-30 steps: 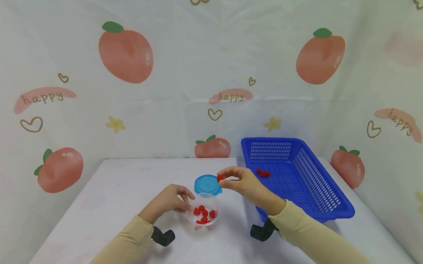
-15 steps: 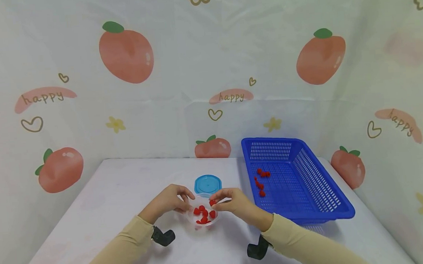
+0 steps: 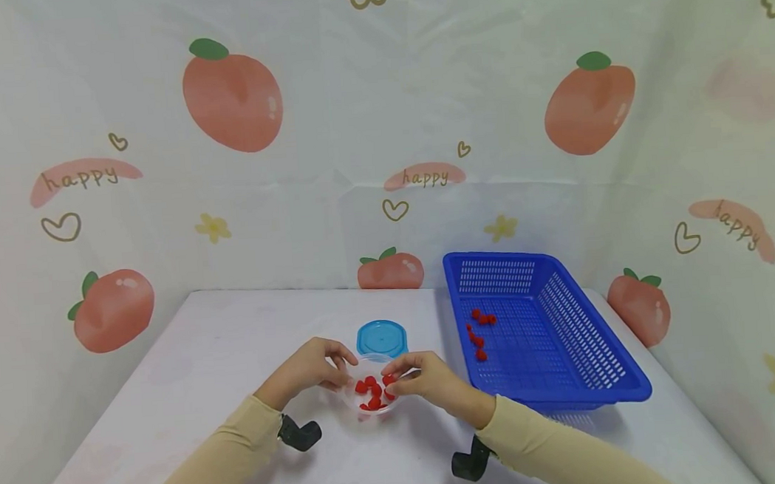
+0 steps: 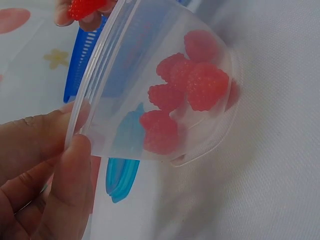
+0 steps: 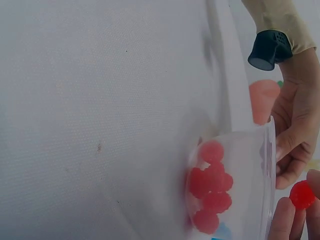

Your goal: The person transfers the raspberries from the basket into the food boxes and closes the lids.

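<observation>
My left hand (image 3: 311, 366) pinches the near-left rim of a clear plastic bowl (image 4: 120, 90) between thumb and fingers. Several red raspberries (image 4: 207, 86) lie in the bottom of the bowl, seen through its wall. With the fingertips of my right hand (image 3: 439, 384) I hold one raspberry (image 5: 302, 195) over the bowl's right rim. In the left wrist view, the held raspberry (image 4: 86, 7) shows at the top edge, outside the bowl's wall line. Just behind the bowl, a blue lid (image 3: 381, 337) lies flat on the table.
A blue slotted basket (image 3: 533, 337) stands at the right of the white table (image 3: 252, 317). Several loose raspberries (image 3: 479, 341) lie along its left side. A patterned cloth (image 3: 327, 127) hangs behind and at the sides.
My right hand has come left and down from beside the basket to the bowl's rim, holding the raspberry. Raspberries it covered in the basket are now visible. My left hand has stayed put.
</observation>
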A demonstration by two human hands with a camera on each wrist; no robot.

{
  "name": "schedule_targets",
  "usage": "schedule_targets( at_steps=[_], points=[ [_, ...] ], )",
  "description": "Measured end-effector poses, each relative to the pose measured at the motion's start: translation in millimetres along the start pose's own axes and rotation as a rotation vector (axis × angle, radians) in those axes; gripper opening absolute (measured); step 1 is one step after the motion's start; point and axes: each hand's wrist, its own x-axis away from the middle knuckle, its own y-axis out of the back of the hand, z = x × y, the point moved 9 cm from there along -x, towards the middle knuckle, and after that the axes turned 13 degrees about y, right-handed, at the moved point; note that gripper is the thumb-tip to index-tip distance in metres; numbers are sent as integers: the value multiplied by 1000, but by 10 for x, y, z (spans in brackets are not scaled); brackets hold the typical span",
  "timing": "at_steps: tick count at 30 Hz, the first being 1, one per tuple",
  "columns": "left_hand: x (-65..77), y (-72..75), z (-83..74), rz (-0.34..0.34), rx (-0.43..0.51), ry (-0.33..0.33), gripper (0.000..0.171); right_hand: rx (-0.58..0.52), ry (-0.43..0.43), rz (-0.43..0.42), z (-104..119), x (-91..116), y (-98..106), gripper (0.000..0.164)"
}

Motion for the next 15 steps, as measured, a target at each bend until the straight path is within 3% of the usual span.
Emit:
schedule_targets(
  at_steps=[15],
  points=[
    [-16,-3,10,-1,5,3,26,-8,30,6,4,-16,-6,28]
  ],
)
